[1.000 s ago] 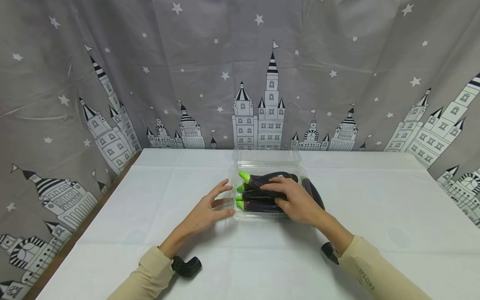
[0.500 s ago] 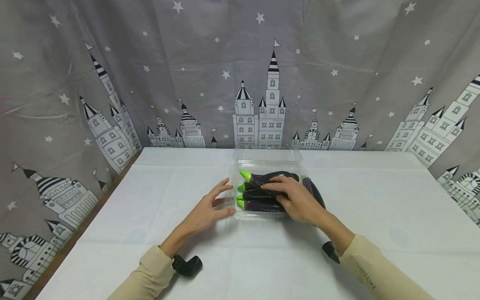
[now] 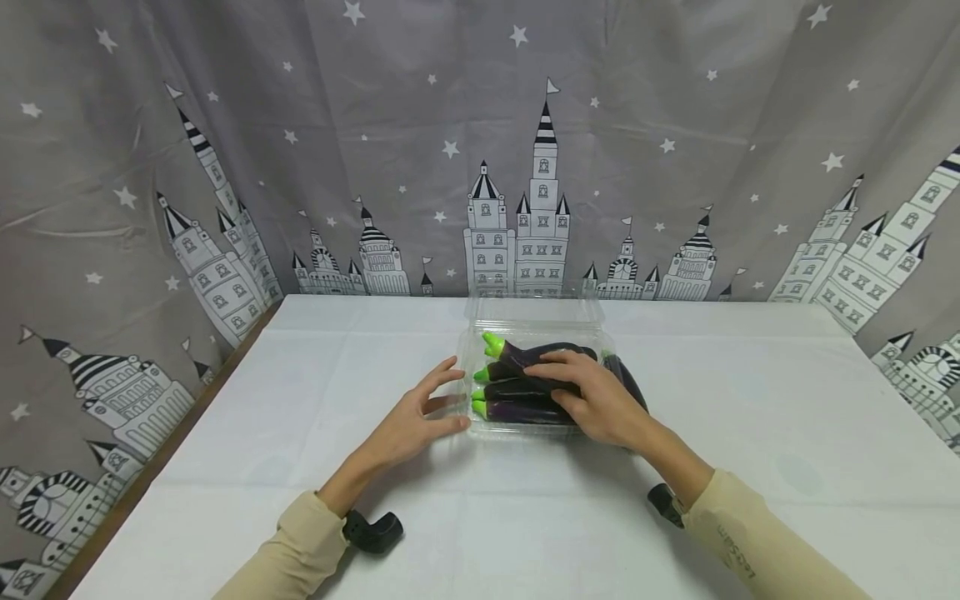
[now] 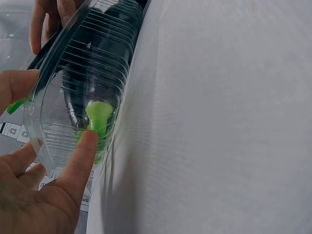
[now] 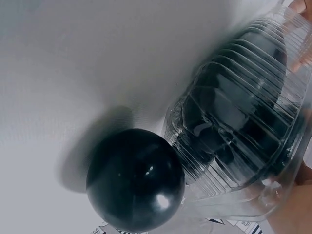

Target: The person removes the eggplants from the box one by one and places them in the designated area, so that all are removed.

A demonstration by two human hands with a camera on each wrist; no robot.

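Note:
A clear plastic clamshell box (image 3: pixel 510 432) holds several dark eggplants (image 3: pixel 517 412) with green stem ends pointing left. My right hand (image 3: pixel 600 404) reaches over the box and grips the rearmost upper eggplant (image 3: pixel 514 356), its fingers curved over the body and its stem end raised a little. Spread at the box's left end, my left hand (image 3: pixel 408 425) touches the wall; in the left wrist view the thumb (image 4: pixel 80 163) presses the ribbed side near a green stem (image 4: pixel 98 117). Most of the gripped eggplant's right half is hidden under my right hand.
Outside the box, one more eggplant (image 3: pixel 627 382) lies against its right end; its round tip (image 5: pixel 136 180) looms in the right wrist view. The transparent lid (image 3: pixel 536 311) stands open at the back. A white cloth (image 3: pixel 750 400) covers the table, with a grey castle-print curtain (image 3: pixel 637 100) behind.
The stem end of the gripped eggplant has risen and shifted slightly backward. My right hand has moved a touch right; my left hand stays where it was.

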